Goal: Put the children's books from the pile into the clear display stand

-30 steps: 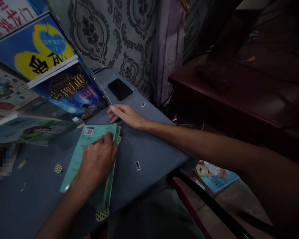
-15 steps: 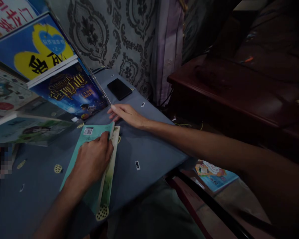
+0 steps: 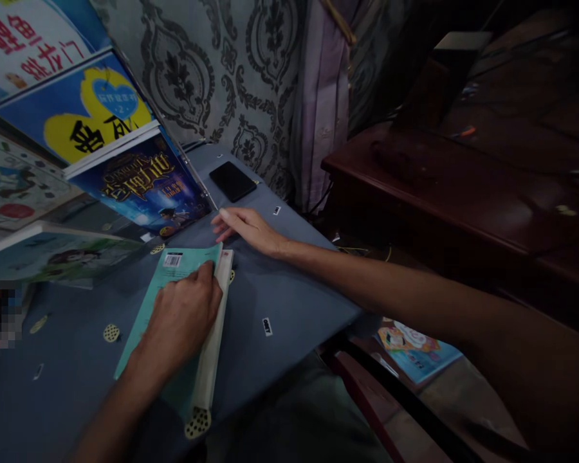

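Observation:
A teal book (image 3: 147, 321) with a barcode lies on the grey-blue tablecloth (image 3: 289, 283), its pale page edges showing along the right side. My left hand (image 3: 186, 308) rests on it, fingers bent and pressed together at the right edge of the cover; the fingertips are partly hidden. Just beyond the book's top right corner is my right hand (image 3: 246, 230), with fingers apart and nothing held. It is beside the lower corner of a rack holding upright books, among them a dark blue one (image 3: 149, 186).
A black phone (image 3: 232, 181) lies behind my right hand. Another book (image 3: 62, 254) stands at the left. Right of the table are a dark red wooden bench (image 3: 439, 186), a blue book (image 3: 419, 354) lower down and a black chair bar (image 3: 405, 399).
The view has shifted slightly. The teal cover now lies lower over the pages, and the green page visible at its right side before is no longer seen. My hands hold nearly the same places.

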The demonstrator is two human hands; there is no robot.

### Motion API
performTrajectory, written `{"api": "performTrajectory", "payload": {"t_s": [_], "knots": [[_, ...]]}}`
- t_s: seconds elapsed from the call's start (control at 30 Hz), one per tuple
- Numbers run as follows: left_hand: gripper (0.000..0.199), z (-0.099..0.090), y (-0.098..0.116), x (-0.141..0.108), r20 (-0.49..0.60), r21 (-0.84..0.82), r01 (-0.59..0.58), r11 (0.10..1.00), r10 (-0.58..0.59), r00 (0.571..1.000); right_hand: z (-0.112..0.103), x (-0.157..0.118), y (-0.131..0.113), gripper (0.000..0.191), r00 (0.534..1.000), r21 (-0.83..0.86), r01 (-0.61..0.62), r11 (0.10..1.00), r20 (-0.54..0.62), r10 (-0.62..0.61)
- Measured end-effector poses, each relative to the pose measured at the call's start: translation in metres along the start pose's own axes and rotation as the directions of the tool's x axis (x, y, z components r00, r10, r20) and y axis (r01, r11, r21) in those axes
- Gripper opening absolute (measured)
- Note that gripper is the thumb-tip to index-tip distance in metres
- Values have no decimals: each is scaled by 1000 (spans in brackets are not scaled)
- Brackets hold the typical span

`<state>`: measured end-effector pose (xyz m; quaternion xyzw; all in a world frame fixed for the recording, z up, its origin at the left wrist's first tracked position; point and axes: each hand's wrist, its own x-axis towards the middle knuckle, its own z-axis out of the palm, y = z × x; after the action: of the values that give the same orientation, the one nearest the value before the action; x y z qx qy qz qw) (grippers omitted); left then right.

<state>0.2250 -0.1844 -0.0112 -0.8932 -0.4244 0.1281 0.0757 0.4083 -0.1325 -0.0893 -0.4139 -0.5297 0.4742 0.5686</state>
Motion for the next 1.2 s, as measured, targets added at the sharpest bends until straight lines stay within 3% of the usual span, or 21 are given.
{"api": "performTrajectory", "payload": {"t_s": [0.13,0.27,0.4,0.47,0.53,0.67,0.93,1.1,1.2], "knots": [[32,1,12,-2,7,-4,20,1000,-20,1000,0,-7,-5,43,989,-66,148,987,-20,-149],[33,6,15,-7,-43,-3,17,1000,-18,999,0,-15,-8,44,974,-270,219,938,114,-195],[48,15,-21,-23,-41,-108,-118,987,114,993,2,-20,-7,40,952,-540,294,789,243,-188],[62,23,-48,-40,-44,-237,-280,930,278,960,5,-22,-6,33,938,-614,341,712,273,-213],[71,33,-70,-60,-14,-347,-354,868,373,928,8,-26,-5,26,921,-679,386,624,317,-225],[73,54,-86,-96,-95,-364,-413,835,408,908,17,-34,-2,26,901,-778,434,454,379,-212],[48,72,-62,-118,-223,-159,-456,876,418,881,20,-28,5,29,870,-775,492,397,423,-252],[33,74,-36,-114,-427,41,-440,897,414,804,23,-21,5,30,847,-733,531,426,473,-243],[28,71,-26,-110,-525,52,-420,906,383,760,27,-26,2,30,829,-691,556,462,500,-250]]}}
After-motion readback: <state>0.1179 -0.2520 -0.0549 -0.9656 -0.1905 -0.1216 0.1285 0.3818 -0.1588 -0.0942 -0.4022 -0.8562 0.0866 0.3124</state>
